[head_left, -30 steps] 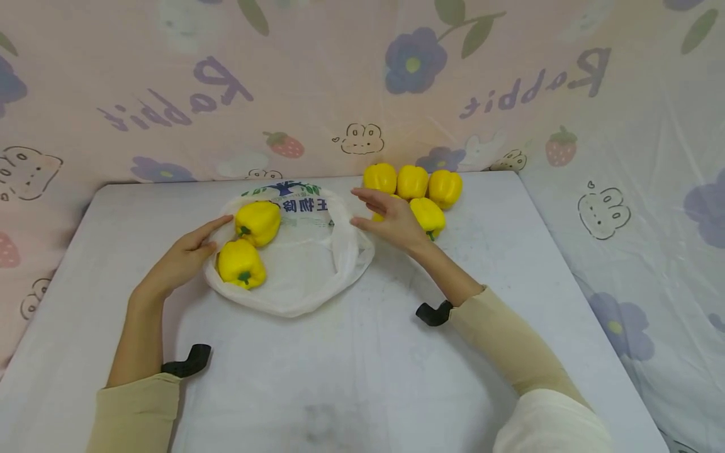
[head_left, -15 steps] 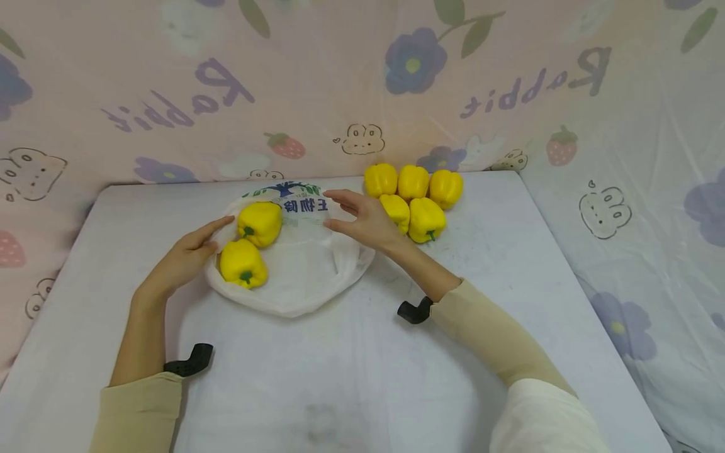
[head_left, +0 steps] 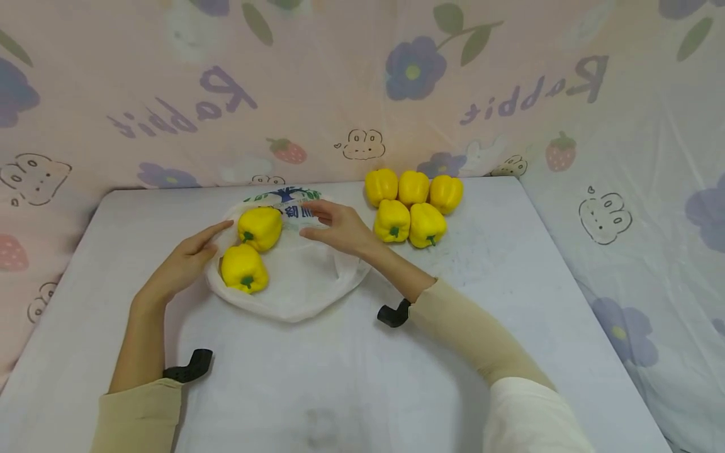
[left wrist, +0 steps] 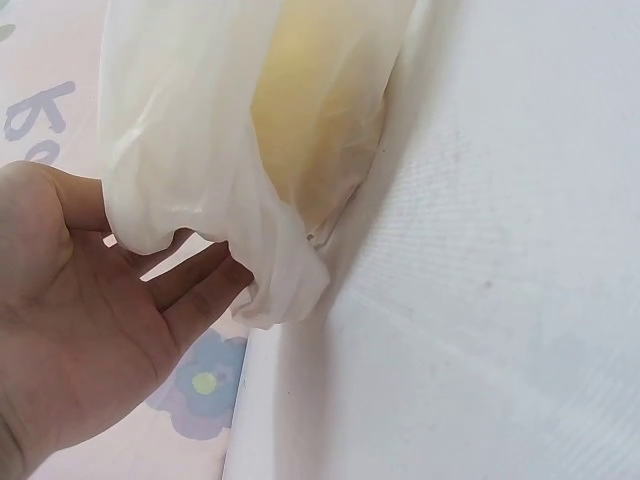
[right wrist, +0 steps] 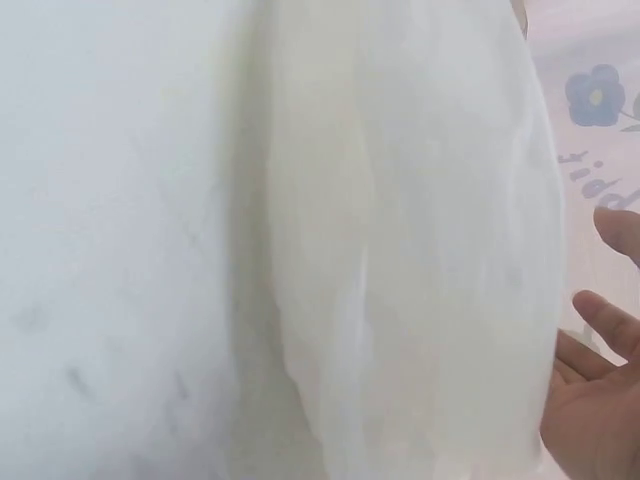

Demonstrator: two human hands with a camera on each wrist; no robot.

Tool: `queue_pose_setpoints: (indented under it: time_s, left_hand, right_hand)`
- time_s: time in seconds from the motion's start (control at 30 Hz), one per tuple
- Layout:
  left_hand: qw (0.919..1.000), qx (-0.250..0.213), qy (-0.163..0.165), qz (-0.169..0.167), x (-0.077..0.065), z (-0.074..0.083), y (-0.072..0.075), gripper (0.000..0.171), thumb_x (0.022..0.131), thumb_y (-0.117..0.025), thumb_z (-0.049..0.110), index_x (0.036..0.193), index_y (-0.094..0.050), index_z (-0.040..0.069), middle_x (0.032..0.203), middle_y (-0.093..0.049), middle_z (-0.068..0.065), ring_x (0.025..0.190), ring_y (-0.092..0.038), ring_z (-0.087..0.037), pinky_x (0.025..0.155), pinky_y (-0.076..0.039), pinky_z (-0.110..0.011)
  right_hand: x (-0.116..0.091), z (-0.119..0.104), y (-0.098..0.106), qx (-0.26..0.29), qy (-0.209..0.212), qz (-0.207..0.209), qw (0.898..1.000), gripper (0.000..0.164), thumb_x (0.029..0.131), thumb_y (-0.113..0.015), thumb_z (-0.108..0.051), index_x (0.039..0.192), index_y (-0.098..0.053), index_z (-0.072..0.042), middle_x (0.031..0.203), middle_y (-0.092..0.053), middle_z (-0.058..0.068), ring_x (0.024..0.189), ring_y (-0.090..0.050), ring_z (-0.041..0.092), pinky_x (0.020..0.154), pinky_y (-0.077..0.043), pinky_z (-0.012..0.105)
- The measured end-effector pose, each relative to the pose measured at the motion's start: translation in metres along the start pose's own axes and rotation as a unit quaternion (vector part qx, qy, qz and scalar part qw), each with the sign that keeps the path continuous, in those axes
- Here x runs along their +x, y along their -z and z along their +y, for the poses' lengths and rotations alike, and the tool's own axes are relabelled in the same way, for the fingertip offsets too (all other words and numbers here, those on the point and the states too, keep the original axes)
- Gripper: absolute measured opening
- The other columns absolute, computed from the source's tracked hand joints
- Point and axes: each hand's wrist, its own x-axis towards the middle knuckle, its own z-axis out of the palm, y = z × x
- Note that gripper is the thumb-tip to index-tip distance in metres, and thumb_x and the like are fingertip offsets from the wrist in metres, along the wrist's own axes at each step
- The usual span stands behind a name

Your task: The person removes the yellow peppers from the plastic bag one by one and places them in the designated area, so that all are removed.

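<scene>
A white plastic bag [head_left: 294,302] with a printed tree lies on the table, its mouth spread wide. Inside, at its left, two yellow bell peppers [head_left: 259,228] sit one in front of the other. My left hand [head_left: 184,267] holds the bag's left rim; in the left wrist view the fingertips disappear behind the thin plastic. Over the bag's right part hovers my right hand [head_left: 342,231], thumb and fingers apart with nothing between them. The right wrist view has that hand [right wrist: 600,390] beyond the bag's side wall.
Several more yellow bell peppers [head_left: 413,187] stand grouped at the back of the white table [head_left: 510,283], right of the bag. A patterned cloth [head_left: 317,82] hangs behind the table. Black devices [head_left: 189,366] are worn on both forearms.
My right hand has moved left from the bag's right rim to above its opening, uncovering the front peppers of the back group. The left hand stays at the left rim.
</scene>
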Motion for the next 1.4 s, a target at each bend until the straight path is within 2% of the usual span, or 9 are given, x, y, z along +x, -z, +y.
queue_pose_setpoints:
  time_s: [0.27,0.53,0.73,0.97,1.3,1.4]
  left_hand:
    - [1.0,0.009,0.004,-0.001,0.001,0.001,0.0,0.05,0.108,-0.033,0.016,0.158,-0.028,0.019,0.163,-0.015,-0.018,0.149,-0.007,-0.044,0.113,-0.007,-0.07]
    - [0.9999,0.008,0.008,-0.002,-0.001,0.001,0.0,0.05,0.108,-0.032,0.016,0.158,-0.028,0.019,0.163,-0.015,-0.019,0.149,-0.007,-0.044,0.113,-0.007,-0.07]
    - [0.9999,0.006,0.013,-0.002,-0.001,0.0,-0.001,0.05,0.108,-0.032,0.015,0.158,-0.029,0.019,0.164,-0.015,-0.018,0.149,-0.007,-0.044,0.113,-0.007,-0.07]
    - [0.9999,0.008,0.014,-0.002,0.0,0.0,-0.001,0.051,0.108,-0.032,0.016,0.158,-0.029,0.021,0.164,-0.015,-0.018,0.149,-0.007,-0.044,0.113,-0.007,-0.07]
    - [0.9999,0.001,0.014,-0.009,0.001,0.001,-0.003,0.051,0.108,-0.032,0.016,0.158,-0.028,0.021,0.164,-0.014,-0.018,0.149,-0.007,-0.044,0.113,-0.008,-0.07]
    - [0.9999,-0.001,0.014,-0.009,0.002,0.002,-0.003,0.051,0.108,-0.032,0.016,0.158,-0.028,0.021,0.164,-0.014,-0.017,0.149,-0.007,-0.043,0.113,-0.008,-0.07]
  right_hand:
    - [0.013,-0.008,-0.011,-0.009,-0.025,-0.012,1.0,0.063,0.091,-0.073,-0.038,0.146,-0.05,-0.016,0.147,-0.051,0.0,0.132,-0.05,0.015,0.106,-0.041,0.022]
    - [0.026,-0.012,-0.024,-0.026,-0.054,-0.005,0.998,0.067,0.09,-0.07,-0.046,0.147,-0.049,-0.017,0.147,-0.051,0.001,0.128,-0.054,0.017,0.1,-0.048,0.025]
    - [0.034,-0.008,-0.035,-0.013,-0.07,0.005,0.997,0.07,0.087,-0.073,-0.048,0.146,-0.05,-0.017,0.144,-0.054,0.004,0.125,-0.057,0.02,0.095,-0.051,0.027]
    - [0.042,-0.005,-0.042,0.001,-0.097,-0.006,0.995,0.073,0.086,-0.075,-0.048,0.147,-0.048,-0.019,0.144,-0.054,0.004,0.123,-0.058,0.02,0.094,-0.052,0.03]
    - [0.054,-0.001,-0.05,-0.046,-0.118,-0.013,0.992,0.075,0.084,-0.074,-0.054,0.147,-0.048,-0.023,0.139,-0.058,0.003,0.115,-0.06,0.016,0.094,-0.05,0.031]
    - [0.056,-0.002,-0.052,-0.056,-0.121,-0.013,0.991,0.076,0.083,-0.074,-0.055,0.147,-0.048,-0.024,0.139,-0.058,0.003,0.118,-0.058,0.016,0.096,-0.049,0.033]
